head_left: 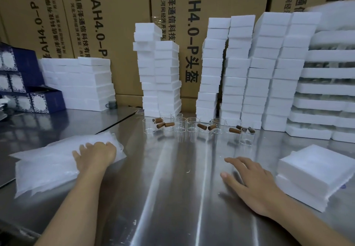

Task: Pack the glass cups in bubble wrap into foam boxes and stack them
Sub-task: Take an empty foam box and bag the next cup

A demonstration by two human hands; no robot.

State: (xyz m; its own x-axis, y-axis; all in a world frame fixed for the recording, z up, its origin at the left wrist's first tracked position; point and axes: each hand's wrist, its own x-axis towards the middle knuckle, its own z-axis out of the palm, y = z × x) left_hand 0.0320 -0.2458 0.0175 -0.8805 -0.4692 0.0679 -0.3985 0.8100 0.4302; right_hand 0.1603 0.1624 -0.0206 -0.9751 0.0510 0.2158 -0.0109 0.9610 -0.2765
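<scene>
Step in hand, prob.: pulling one sheet off bubble wrap pile, front-left on steel table. Left hand on pile's far-right corner, fingers curled down into top sheet, looks like a pinch. Right hand wide, fingers straight and spread, holding nothing, low over bare table just beside near foam boxes; touching or hovering, can't tell.

To do well: peel single sheet only, pin rest of pile w/ heel of palm, lay flat in gap btw hands. Then reach for nearest of glass cups w/o knocking neighbours. Thin glass, close-packed, corks loose among them, could roll.

Counts:
- Cups approx 9–10, loose row at back centre; clear, so hard to sep.
- Corks approx 9–10, on their sides.
- Near foam boxes 2, stacked, front-right.
- Tall foam stacks: 6 columns behind cups.
- Low foam block back-left: 1.
- Wider tray pile far right: 1.
</scene>
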